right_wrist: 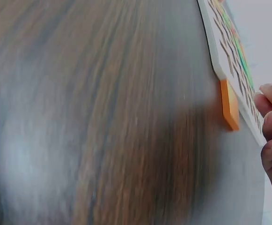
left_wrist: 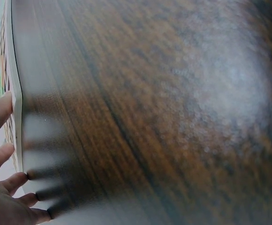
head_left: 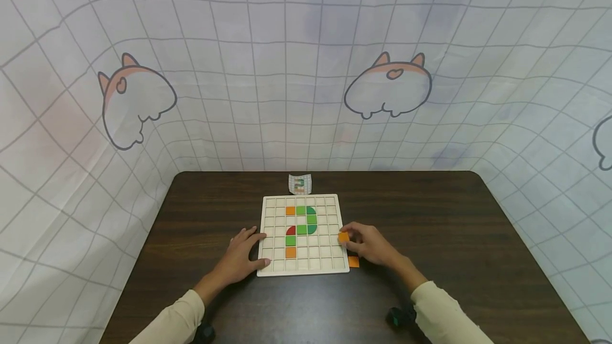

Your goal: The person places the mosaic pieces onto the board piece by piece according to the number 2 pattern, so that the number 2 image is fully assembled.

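A cream grid board lies flat on the dark table. Set in its cells are orange, green, dark green and red tiles, among them a red quarter-round tile and an orange tile at the lower end of the pattern. My left hand rests at the board's left edge, thumb and fingers spread, fingertips on the rim. My right hand pinches an orange square tile over the board's right edge. Below that hand, another orange tile lies on the table against the board's side.
A small printed pattern card sits just behind the board. Black devices are by both wrists, one beside the right sleeve. A white checked curtain hangs round the back and sides of the table.
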Tool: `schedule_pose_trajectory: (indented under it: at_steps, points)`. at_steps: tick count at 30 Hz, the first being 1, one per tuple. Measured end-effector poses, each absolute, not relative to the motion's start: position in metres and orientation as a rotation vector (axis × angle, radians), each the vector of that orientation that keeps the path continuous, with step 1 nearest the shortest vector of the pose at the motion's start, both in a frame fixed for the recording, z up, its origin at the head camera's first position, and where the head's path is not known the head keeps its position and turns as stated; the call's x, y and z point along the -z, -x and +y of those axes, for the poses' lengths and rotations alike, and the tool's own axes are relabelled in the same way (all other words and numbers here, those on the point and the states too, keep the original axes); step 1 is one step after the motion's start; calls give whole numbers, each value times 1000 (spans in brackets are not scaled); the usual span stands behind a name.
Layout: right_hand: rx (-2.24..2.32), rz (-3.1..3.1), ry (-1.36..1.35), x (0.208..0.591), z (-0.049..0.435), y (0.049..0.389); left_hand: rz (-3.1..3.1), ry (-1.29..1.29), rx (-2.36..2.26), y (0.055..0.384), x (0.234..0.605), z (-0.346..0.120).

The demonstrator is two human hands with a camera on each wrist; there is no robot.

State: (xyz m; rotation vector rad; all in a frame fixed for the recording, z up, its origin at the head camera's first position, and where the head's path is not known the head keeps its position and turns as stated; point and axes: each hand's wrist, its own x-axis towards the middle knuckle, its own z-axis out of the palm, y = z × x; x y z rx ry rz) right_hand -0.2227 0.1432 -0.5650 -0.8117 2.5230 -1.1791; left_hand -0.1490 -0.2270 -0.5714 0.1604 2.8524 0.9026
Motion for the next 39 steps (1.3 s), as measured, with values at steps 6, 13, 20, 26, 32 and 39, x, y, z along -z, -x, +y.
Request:
schedule_pose_trajectory:
  at_steps: [6, 13, 20, 26, 32, 39]
  points:
    - [1203, 2497, 808, 563, 133, 220, 2849, -167, -911, 148, 570, -227]
    - [1290, 2441, 849, 567, 116, 215, 2849, -169, -915, 148, 569, -227]
    - [1354, 2387, 850, 569, 98, 209, 2854, -178, -912, 148, 569, -228]
    - [1368, 2369, 868, 570, 84, 204, 2852, -180, -922, 148, 568, -228]
    - [1368, 2350, 851, 572, 71, 201, 2852, -175, -919, 148, 569, -228]
    - [1324, 2397, 903, 574, 58, 198, 2852, -179, -928, 148, 568, -228]
